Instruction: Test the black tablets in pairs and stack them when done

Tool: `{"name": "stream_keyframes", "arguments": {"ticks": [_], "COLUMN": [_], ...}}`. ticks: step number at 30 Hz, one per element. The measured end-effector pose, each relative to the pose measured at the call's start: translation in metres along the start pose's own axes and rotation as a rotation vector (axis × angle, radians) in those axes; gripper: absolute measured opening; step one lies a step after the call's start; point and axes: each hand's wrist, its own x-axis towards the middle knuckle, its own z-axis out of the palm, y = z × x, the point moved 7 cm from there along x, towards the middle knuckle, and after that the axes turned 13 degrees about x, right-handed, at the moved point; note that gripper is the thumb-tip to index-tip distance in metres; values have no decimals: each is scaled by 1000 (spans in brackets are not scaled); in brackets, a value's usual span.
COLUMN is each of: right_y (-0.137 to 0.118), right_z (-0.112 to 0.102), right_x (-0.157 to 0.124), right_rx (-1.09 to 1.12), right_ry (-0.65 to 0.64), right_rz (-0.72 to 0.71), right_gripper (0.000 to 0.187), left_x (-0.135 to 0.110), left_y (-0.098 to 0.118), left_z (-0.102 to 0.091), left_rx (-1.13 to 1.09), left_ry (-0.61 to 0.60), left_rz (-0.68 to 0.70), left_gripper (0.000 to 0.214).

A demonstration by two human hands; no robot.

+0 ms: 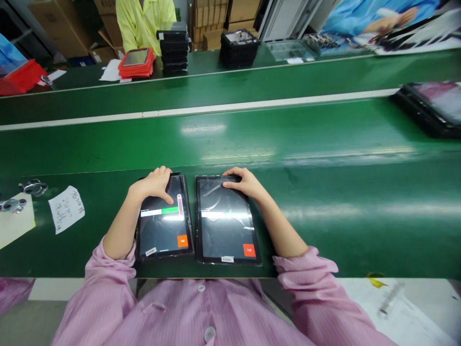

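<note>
Two black tablets lie side by side on the green bench in front of me. My left hand [155,185] rests on the top of the left tablet [163,226], fingers curled over its upper edge and thumb on the lit screen, which shows a green bar and an orange Fail button. My right hand [242,183] grips the top edge of the right tablet [225,226], fingers curled over it. That screen also shows an orange button at its lower right.
A handwritten paper note [66,209] and small metal parts [33,187] lie at left. Another tablet [432,108] rides the green conveyor [288,129] at right. Across it stand black tray stacks [174,48], red cases [137,62] and a person in yellow [144,21].
</note>
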Motion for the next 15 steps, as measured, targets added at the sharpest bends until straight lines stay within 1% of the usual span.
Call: {"name": "stream_keyframes", "arguments": {"ticks": [3, 7, 15], "right_y": [-1, -4, -7], "right_z": [3, 1, 0], "right_x": [1, 0, -1], "right_rx": [19, 29, 53], "right_ry": [-35, -23, -12], "right_rz": [-5, -10, -3], "right_gripper": [38, 36, 37], "left_x": [0, -2, -10], "left_y": [-1, 0, 9], "left_z": [0, 1, -1], "left_rx": [-2, 0, 21], "left_ry": [15, -3, -56], "left_rz": [7, 4, -21], "left_gripper": [93, 94, 87]}}
